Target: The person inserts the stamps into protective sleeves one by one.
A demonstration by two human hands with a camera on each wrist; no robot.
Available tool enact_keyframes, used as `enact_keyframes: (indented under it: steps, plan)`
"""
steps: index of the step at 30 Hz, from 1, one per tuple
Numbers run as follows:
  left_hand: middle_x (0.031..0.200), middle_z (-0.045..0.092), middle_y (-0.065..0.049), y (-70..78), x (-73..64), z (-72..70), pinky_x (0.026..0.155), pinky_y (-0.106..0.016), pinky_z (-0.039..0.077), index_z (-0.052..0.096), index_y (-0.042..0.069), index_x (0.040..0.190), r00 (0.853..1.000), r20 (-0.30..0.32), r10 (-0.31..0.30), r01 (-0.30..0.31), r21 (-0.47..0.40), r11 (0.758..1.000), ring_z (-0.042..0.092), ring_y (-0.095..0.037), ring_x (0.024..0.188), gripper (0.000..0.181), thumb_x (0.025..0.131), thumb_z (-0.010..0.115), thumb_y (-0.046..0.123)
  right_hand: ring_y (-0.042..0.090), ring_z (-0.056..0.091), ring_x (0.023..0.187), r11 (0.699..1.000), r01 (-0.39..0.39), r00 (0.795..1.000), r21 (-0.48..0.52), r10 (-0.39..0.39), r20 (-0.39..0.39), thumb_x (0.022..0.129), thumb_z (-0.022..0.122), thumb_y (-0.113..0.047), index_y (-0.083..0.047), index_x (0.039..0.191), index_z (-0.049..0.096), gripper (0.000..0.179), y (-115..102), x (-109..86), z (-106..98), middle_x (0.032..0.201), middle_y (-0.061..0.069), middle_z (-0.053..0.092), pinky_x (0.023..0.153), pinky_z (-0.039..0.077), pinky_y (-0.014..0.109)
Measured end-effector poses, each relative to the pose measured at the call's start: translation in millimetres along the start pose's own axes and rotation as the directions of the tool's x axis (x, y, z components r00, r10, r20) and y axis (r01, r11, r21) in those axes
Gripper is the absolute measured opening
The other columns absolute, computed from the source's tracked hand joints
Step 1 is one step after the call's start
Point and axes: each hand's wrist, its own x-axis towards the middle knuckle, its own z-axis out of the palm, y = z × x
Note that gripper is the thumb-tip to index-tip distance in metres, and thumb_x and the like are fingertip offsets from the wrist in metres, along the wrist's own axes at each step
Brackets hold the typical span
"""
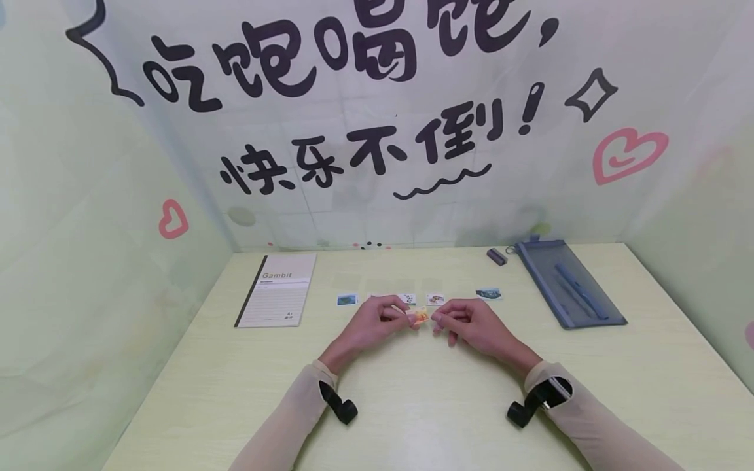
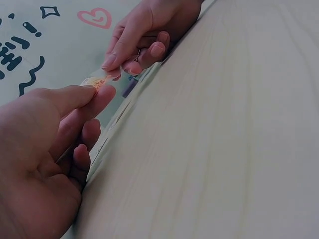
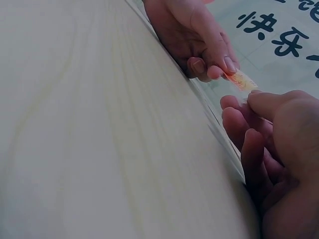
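Note:
My left hand (image 1: pixel 377 322) pinches a small orange-and-yellow stamp (image 1: pixel 419 316) between thumb and index finger, held just above the table. From the other side, my right hand (image 1: pixel 476 326) brings thumb and index finger together at a thin clear film (image 2: pixel 114 73) by the stamp's right edge. Whether that film is a sleeve around the stamp or a backing cannot be told. Behind the hands lies a row of small picture stamps: a blue-green one (image 1: pixel 347 299), a white one with dark marks (image 1: pixel 408 299), a floral one (image 1: pixel 436 299) and a teal one (image 1: pixel 488 294). My left hand partly covers another.
A Gambit notebook (image 1: pixel 275 291) lies at the back left of the pale table (image 1: pixel 424 405). At the back right are a blue mesh zip pouch (image 1: pixel 550 268) with pens inside and a dark eraser-like block (image 1: pixel 497 256). A printed cloth backdrop (image 1: pixel 353 216) rises behind.

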Motion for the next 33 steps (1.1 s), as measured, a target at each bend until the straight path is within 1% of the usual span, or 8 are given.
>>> enact_keyframes:
  steps: [7,16,27,33]
  plan:
    - [0.091,0.084,0.013,1.6,-0.6,0.0,0.092,-0.032,0.046,0.077,0.027,0.108,1.0,-0.003,-0.014,0.013,-0.011,1.0,0.068,-0.009,0.095,0.012,0.102,0.078,0.037,0.022,0.072,0.065,1.0,0.011,1.0,0.013,-0.011,-0.004,0.108,0.07,-0.033,-0.012,0.115,0.078,0.024,-0.9,-0.4,-0.1,0.094,0.005,0.083,0.059,0.049,0.024]
    - [0.092,0.084,0.013,1.5,-0.5,-0.1,0.094,-0.033,0.045,0.077,0.025,0.109,1.0,0.006,-0.024,0.024,-0.01,1.0,0.068,-0.01,0.094,0.011,0.103,0.077,0.035,0.021,0.071,0.064,1.0,0.01,1.0,0.027,-0.01,-0.011,0.107,0.072,-0.029,-0.011,0.114,0.078,0.02,-0.5,-0.4,0.0,0.095,0.006,0.083,0.059,0.05,0.024]
    - [0.092,0.084,0.013,2.5,-0.6,-0.2,0.092,-0.032,0.047,0.077,0.027,0.105,1.0,0.017,-0.009,0.009,0.0,1.0,0.071,-0.01,0.095,0.011,0.102,0.077,0.038,0.019,0.069,0.063,1.0,0.01,1.0,0.028,-0.01,-0.009,0.106,0.073,-0.027,-0.009,0.112,0.078,0.02,0.3,-0.1,0.5,0.093,0.009,0.082,0.06,0.052,0.025]
    - [0.09,0.084,0.013,1.7,-1.2,1.1,0.094,-0.03,0.049,0.079,0.028,0.102,0.999,0.033,0.009,-0.009,0.0,1.0,0.075,-0.01,0.095,0.012,0.102,0.078,0.04,0.018,0.068,0.063,1.0,0.007,1.0,0.02,-0.006,-0.002,0.107,0.072,-0.029,-0.013,0.111,0.079,0.018,1.3,0.3,1.1,0.092,0.007,0.082,0.064,0.054,0.027]
